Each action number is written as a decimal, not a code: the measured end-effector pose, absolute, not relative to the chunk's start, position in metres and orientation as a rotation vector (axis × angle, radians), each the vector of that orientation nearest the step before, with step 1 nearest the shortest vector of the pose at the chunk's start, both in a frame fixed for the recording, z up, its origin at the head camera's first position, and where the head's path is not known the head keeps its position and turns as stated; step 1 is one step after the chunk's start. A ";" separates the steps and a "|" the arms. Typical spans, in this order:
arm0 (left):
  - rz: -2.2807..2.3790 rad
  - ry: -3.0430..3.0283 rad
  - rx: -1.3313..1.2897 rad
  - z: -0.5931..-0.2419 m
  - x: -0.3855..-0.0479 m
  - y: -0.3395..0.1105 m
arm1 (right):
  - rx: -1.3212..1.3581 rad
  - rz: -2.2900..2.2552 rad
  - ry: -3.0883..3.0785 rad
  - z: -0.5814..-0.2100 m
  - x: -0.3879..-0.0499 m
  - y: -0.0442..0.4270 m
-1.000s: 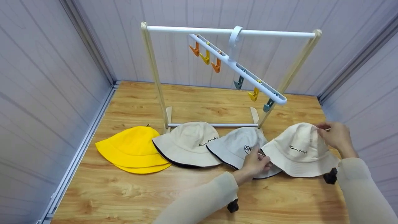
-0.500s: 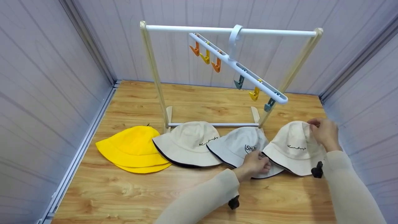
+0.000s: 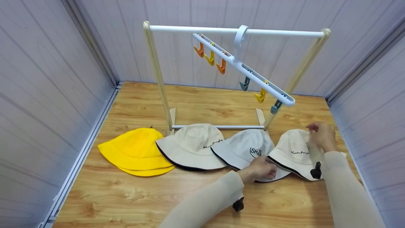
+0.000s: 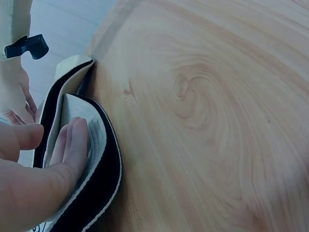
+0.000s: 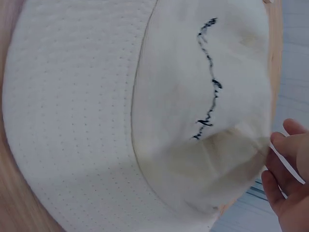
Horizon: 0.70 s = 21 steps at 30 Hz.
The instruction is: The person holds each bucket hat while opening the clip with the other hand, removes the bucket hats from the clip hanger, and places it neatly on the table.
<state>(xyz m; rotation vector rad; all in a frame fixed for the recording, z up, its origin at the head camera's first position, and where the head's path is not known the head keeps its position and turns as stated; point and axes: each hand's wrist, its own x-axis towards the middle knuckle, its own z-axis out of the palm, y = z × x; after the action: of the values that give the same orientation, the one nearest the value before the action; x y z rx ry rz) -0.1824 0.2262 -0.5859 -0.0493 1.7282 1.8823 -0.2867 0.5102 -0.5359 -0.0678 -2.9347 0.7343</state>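
Note:
A cream bucket hat [image 3: 294,155] with dark script and a black-edged brim sits at the right end of the row, overlapping a grey bucket hat [image 3: 246,145]. My left hand [image 3: 262,167] rests at the grey hat's front brim. In the left wrist view its straight fingers [image 4: 72,145] lie against that brim, with the thumb apart beside the cream hat's brim. My right hand [image 3: 322,137] is by the cream hat's crown. The right wrist view has its fingers loosely bent beside the crown fabric, pinching nothing; whether they touch is unclear.
Further left lie another cream bucket hat [image 3: 193,145] and yellow hats [image 3: 136,148], one showing beneath the other. Behind stands a wooden rack [image 3: 202,30] bearing a white hanger [image 3: 253,77] with several coloured clips. Panel walls [image 3: 53,95] enclose the wooden tabletop [image 3: 126,196].
My right hand has moved left and come off the cream hat, which has shifted slightly left and sunk lower. My left hand has let go of its brim and stays near the same spot.

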 end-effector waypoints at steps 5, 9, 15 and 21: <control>1.847 1.711 -0.043 -0.583 -0.183 0.224 | 0.007 0.719 -2.955 -0.534 -0.284 0.510; 1.807 1.737 -0.020 -0.576 -0.187 0.216 | 0.028 0.716 -2.948 -0.528 -0.284 0.511; 1.737 1.833 0.050 -0.561 -0.195 0.192 | 0.034 0.735 -2.982 -0.512 -0.281 0.509; 1.626 2.087 0.282 -0.542 -0.208 0.149 | 0.058 0.750 -2.969 -0.491 -0.271 0.500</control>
<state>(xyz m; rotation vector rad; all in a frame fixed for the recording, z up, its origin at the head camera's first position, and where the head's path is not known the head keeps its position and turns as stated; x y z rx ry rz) -0.2082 0.1486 -0.5415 0.2823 2.0868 1.6257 -0.2714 0.5004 -0.4915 0.0582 -2.9694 0.7496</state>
